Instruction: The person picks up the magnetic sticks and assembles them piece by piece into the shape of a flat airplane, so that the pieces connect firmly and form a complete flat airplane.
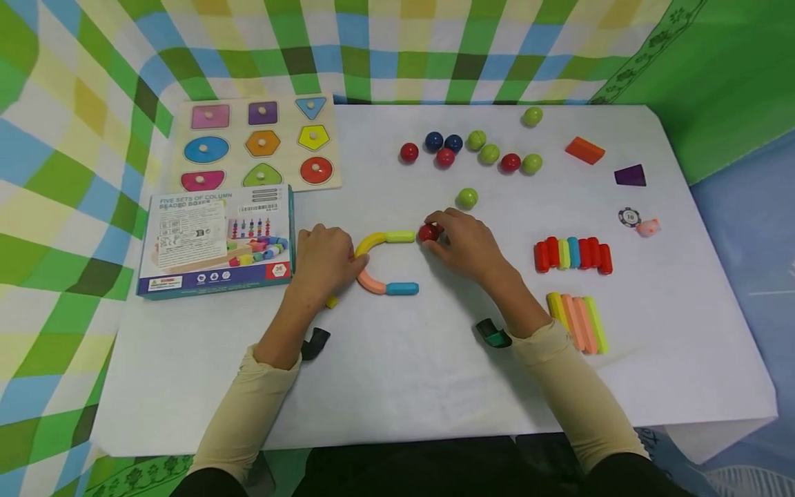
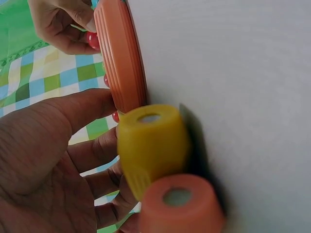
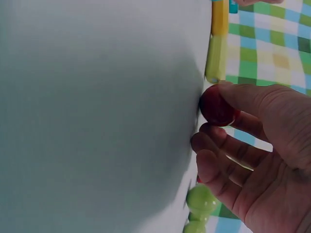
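Note:
A C-shaped line of rods lies at mid-table: a yellow curved rod (image 1: 370, 241), a lime straight rod (image 1: 400, 237), an orange curved rod (image 1: 370, 282) and a blue straight rod (image 1: 402, 288). My left hand (image 1: 327, 257) rests at the curve's left side, its thumb touching the orange rod. In the left wrist view a yellow rod (image 2: 153, 141) and another orange rod (image 2: 182, 204) lie by its loosely bent fingers. My right hand (image 1: 467, 243) pinches a red ball (image 3: 217, 106) at the lime rod's free end; more red shows behind that ball.
Several green, red and blue balls (image 1: 444, 157) lie farther back. Grouped short rods (image 1: 573, 255) and long rods (image 1: 577, 322) are at right, near a chip (image 1: 629, 217) and pink pig figure (image 1: 649, 227). A box (image 1: 211, 241) overlaps the shape puzzle board (image 1: 236, 166) at left.

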`<move>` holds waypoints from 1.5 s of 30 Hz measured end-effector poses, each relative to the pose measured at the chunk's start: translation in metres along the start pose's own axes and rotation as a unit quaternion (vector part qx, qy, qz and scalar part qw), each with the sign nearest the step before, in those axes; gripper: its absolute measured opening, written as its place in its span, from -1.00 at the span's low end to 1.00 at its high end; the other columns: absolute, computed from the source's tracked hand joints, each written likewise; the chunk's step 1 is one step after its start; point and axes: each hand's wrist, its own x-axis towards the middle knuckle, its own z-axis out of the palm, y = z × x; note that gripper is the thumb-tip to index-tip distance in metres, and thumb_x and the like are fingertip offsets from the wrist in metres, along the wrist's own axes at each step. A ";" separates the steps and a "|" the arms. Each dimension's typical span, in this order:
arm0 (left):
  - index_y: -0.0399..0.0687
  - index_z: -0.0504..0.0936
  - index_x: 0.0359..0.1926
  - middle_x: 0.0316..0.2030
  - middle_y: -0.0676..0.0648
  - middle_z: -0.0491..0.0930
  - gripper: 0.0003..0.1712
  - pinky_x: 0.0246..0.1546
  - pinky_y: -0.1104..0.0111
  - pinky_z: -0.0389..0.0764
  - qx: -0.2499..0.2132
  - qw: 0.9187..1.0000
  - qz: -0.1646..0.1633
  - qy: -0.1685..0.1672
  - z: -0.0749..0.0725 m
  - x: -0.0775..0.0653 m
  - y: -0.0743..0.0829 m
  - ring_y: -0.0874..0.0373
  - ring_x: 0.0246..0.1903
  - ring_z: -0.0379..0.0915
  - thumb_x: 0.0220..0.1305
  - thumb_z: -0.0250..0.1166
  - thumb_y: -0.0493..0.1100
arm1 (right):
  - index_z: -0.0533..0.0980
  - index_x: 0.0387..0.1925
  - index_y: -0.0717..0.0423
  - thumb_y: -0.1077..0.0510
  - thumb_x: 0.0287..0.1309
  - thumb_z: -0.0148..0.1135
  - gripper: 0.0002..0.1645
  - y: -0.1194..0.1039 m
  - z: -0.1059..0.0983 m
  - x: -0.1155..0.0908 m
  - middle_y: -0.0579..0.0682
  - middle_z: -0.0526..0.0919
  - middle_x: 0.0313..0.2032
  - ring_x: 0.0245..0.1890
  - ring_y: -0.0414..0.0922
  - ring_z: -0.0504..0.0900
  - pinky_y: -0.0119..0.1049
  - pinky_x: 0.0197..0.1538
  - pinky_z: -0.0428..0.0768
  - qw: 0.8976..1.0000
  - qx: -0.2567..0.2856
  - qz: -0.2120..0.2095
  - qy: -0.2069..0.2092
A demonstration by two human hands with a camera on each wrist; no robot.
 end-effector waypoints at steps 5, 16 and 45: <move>-0.08 0.58 -0.63 -0.61 -0.03 0.43 -0.57 -0.08 0.06 0.33 0.001 1.000 -0.002 0.000 -0.001 0.001 0.001 0.00 -0.35 0.32 0.13 0.34 0.14 | 0.49 0.09 0.05 0.03 0.12 0.34 -0.50 -0.001 0.004 0.001 -0.05 0.58 -0.17 -0.21 -0.13 0.51 -0.19 -0.14 0.51 1.000 0.023 -0.008 0.010; -0.08 0.58 -0.61 -0.57 -0.04 0.44 -0.58 -0.05 0.05 0.33 -0.003 1.000 -0.012 -0.011 0.000 0.000 0.000 0.00 -0.32 0.32 0.14 0.33 0.14 | 0.45 0.08 0.05 0.10 0.13 0.33 -0.53 0.001 0.007 0.002 -0.09 0.56 -0.12 -0.27 -0.15 0.49 -0.28 -0.18 0.51 0.993 0.116 -0.008 0.002; -0.02 0.66 -0.10 -0.30 -0.02 0.57 -0.69 -0.21 0.21 0.47 0.069 0.991 0.108 -0.036 0.001 0.055 0.050 0.08 -0.30 0.42 0.12 0.41 -0.07 | 0.46 0.02 0.04 0.07 0.12 0.34 -0.56 0.008 0.007 0.001 -0.11 0.53 -0.21 -0.31 -0.15 0.49 -0.32 -0.22 0.50 0.991 0.130 -0.002 0.012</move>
